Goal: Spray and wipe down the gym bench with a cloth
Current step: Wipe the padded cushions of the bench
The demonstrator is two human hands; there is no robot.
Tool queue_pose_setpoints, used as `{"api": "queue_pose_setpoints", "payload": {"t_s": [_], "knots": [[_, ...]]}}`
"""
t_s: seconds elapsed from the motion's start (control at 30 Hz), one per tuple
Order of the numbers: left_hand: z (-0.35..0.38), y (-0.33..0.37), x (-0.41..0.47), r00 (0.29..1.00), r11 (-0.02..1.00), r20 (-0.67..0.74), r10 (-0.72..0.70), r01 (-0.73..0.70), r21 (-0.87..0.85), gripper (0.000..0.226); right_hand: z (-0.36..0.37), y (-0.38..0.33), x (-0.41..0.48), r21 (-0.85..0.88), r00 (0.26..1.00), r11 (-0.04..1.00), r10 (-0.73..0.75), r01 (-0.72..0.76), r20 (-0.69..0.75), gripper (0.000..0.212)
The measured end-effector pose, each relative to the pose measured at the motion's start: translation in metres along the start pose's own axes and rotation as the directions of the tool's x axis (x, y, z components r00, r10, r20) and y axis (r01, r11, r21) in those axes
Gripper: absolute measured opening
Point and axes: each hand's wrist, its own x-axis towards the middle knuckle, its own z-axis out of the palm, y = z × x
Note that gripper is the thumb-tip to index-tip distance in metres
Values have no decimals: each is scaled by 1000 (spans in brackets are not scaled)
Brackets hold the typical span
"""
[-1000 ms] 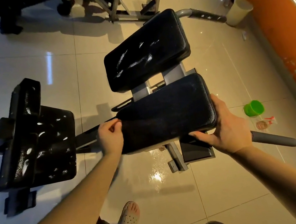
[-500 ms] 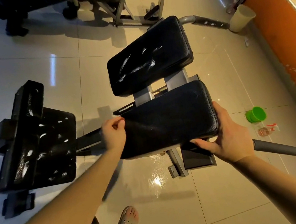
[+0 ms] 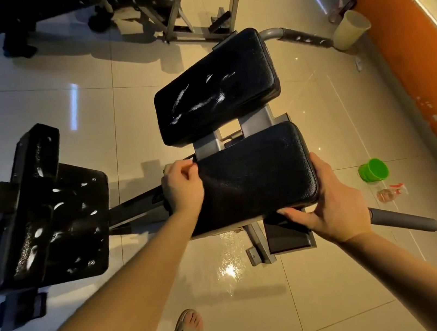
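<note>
The gym bench stands on the shiny tiled floor (image 3: 24,67) and has 3 black pads. The near pad (image 3: 256,176) is right in front of the person, and both hands are on it. The left hand (image 3: 183,188) has its fingers curled round the left end of the near pad and grips it. A dark fold shows just beside that hand, and I cannot tell if it is a cloth or the pad's own skin. The right hand (image 3: 332,204) holds the right end, with the thumb tucked under the front edge and the fingers round the side. The far pad (image 3: 216,85) and the left pad (image 3: 48,220) have white wet streaks on them. A wet patch (image 3: 227,267) shines on the floor under the near pad. A small spray bottle (image 3: 390,192) lies on the floor to the right, just beside a green cup (image 3: 374,169), near the orange wall (image 3: 410,63).
</note>
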Motion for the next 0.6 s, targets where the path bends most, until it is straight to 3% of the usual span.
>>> {"api": "queue_pose_setpoints", "payload": {"t_s": [0.07,0.13,0.23,0.27,0.3,0.37,0.43,0.53,0.6], "knots": [[21,36,-19,997,997,38,65,-63,-53,13,-1,-1,0,-7,1000,1000,-3,3,-2,110],[30,65,-59,947,957,167,273,-251,-144,12,-2,-1,-1,-16,1000,1000,-12,12,-2,110],[11,54,-90,747,812,321,583,-546,-205,13,-3,-1,-1,-17,1000,1000,-17,17,0,110],[5,42,-77,736,803,328,592,-572,-165,14,-3,-1,-2,-11,1000,1000,-14,14,2,110],[0,31,-58,780,838,324,536,-537,-95,13,-2,-1,-1,-6,1000,1000,-11,11,2,110],[-2,15,-16,924,947,226,308,-321,20,13,-2,-1,-1,-7,1000,1000,-4,4,1,110],[8,23,9,985,991,118,127,-130,26,15,-2,0,0,-14,1000,1000,-4,4,5,110],[35,71,-22,955,968,165,246,-231,-101,15,-3,0,0,-25,1000,1000,-8,8,-4,112],[36,87,-64,857,905,299,420,-371,-206,14,-5,-1,0,-33,1000,999,-15,15,-6,112]]}}
